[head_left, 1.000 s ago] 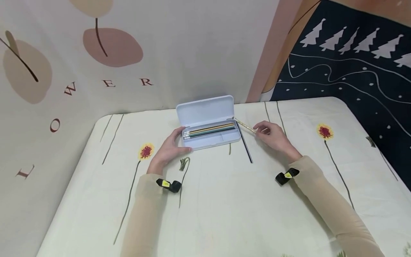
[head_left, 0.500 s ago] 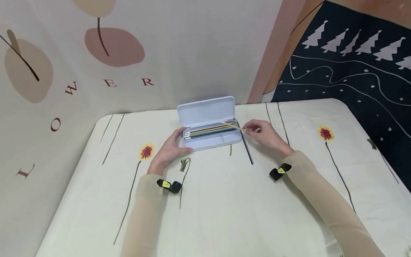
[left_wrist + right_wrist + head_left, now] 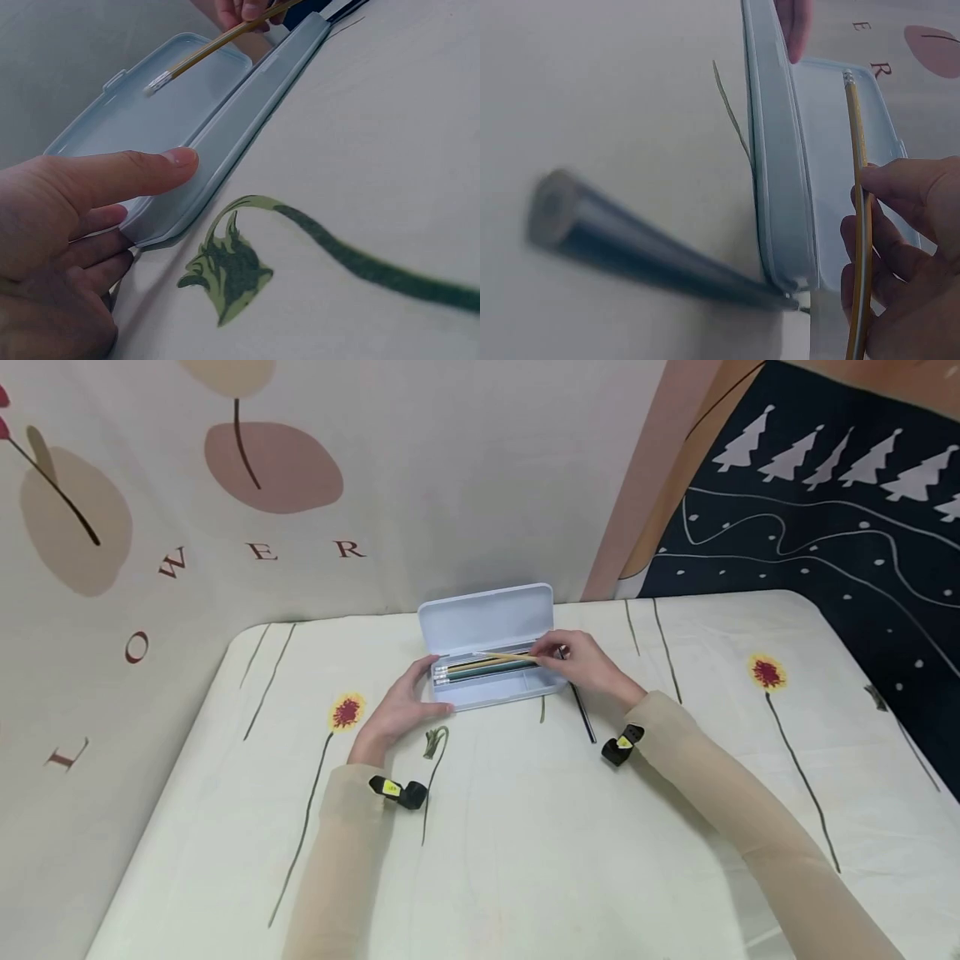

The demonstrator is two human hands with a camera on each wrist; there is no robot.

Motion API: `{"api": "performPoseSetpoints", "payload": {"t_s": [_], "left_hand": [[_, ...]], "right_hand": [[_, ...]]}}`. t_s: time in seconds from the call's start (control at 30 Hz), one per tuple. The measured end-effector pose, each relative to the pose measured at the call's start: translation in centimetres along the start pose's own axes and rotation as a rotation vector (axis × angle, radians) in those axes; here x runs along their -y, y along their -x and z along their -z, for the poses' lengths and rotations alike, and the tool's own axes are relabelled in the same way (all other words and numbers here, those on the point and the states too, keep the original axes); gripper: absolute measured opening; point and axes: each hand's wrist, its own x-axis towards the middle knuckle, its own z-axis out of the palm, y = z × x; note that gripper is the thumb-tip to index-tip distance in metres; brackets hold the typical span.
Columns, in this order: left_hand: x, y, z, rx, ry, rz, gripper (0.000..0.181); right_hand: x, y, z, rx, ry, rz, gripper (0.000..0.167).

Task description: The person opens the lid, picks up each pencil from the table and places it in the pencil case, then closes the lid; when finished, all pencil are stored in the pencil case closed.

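A pale blue pencil case (image 3: 486,620) lies with its lid raised near the table's back edge. My left hand (image 3: 393,714) grips its left end, the thumb (image 3: 150,171) against the front wall and the fingers around the end. Between the thumb and fingers of my right hand (image 3: 588,662) is a yellow pencil (image 3: 857,142), held over the case with its eraser end pointing left. Several pencils (image 3: 480,670) lie side by side in the case's long compartment. Just right of the case, partly behind my right hand, a dark pencil (image 3: 583,714) rests on the cloth.
A white cloth (image 3: 510,827) printed with flowers covers the table. Behind the case rises a pale curtain (image 3: 465,485) with printed shapes and letters. Dark fabric with white trees (image 3: 810,527) hangs at the right.
My right hand has moved left with the yellow pencil, from beside the case's right end to over its compartments. The left hand stays on the case.
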Motion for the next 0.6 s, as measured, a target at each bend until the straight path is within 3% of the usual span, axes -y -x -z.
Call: {"api": "performPoseSetpoints", "payload": {"t_s": [0.4,0.6], "left_hand": [[-0.2,0.1,0.0,0.000,0.015,0.000,0.092],[-0.2,0.2,0.0,0.001,0.022,0.007,0.092]], "right_hand": [[0.9,-2.6,-2.0,0.074,-0.022,0.055,0.014],[1.0,-4.0,-3.1,0.101,0.038,0.058,0.014]]}}
